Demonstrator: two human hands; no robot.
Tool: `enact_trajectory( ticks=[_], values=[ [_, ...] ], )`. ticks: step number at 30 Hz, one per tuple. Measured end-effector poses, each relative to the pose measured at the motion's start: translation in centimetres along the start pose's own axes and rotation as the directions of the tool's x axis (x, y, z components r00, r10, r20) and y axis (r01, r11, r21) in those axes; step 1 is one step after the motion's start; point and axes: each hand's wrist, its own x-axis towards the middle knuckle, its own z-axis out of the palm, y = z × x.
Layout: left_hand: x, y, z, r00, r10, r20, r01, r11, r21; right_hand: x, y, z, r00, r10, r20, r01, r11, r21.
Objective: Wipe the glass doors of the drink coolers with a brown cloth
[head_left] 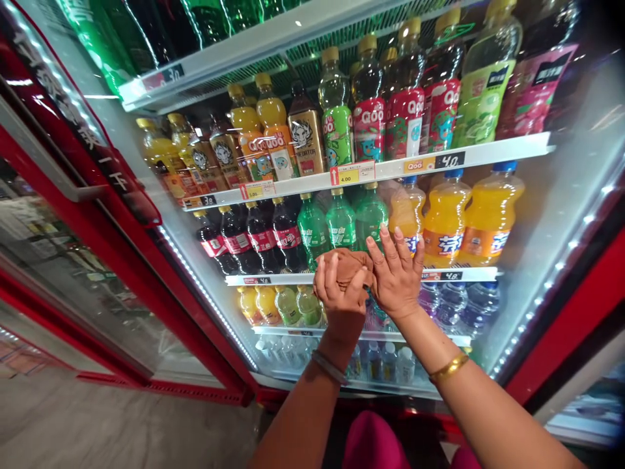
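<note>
My left hand (339, 293) is closed around a crumpled brown cloth (346, 264), its fingers bent over the top. The cloth is up against the glass door (288, 185) of a drinks fridge. Beside it, my right hand (398, 273) lies flat with fingers spread on the same glass, and a faint reflection shows above the fingertips. Behind the hands stand green soda bottles (340, 221) and orange soda bottles (444, 221) on a shelf. My palms are hidden from view.
Shelves of bottles fill the fridge, with price strips (342, 174) along their edges. A red-framed fridge door (185, 339) stands to the left, and a red frame (571, 326) runs down the right. Grey floor (122, 430) shows at lower left. My pink-clothed knee (374, 443) is below.
</note>
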Motion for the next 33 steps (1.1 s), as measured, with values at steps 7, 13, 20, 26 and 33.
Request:
enact_trajectory(
  ticks=[7, 13, 20, 26, 33],
  values=[
    [-0.3, -5.0, -2.8, 0.992, -0.119, 0.043, 0.114, 0.988, 0.103, 0.0, -0.1, -0.1, 0.999, -0.028, 0.037, 0.029, 0.999, -0.03],
    [1.9, -2.4, -1.5, 0.989, -0.151, 0.009, 0.149, 0.985, 0.086, -0.1, -0.2, -0.1, 0.999, -0.03, 0.019, 0.031, 0.999, -0.023],
    [-2.0, -4.7, -3.0, 0.993, 0.053, 0.108, -0.065, 0.992, 0.109, -0.1, -0.1, -0.2, 0.997, -0.054, 0.051, 0.055, 0.998, -0.033],
    [0.4, -4.7, -3.1, 0.968, -0.252, 0.017, 0.244, 0.95, 0.194, -0.2, -0.8, -0.6, 0.963, -0.208, 0.171, 0.211, 0.977, 0.002],
    [-2.9, -5.9, -3.6, 0.99, 0.049, 0.132, -0.075, 0.978, 0.197, 1.9, -5.4, 0.8, 0.995, 0.071, 0.077, -0.075, 0.996, 0.054]
  ],
)
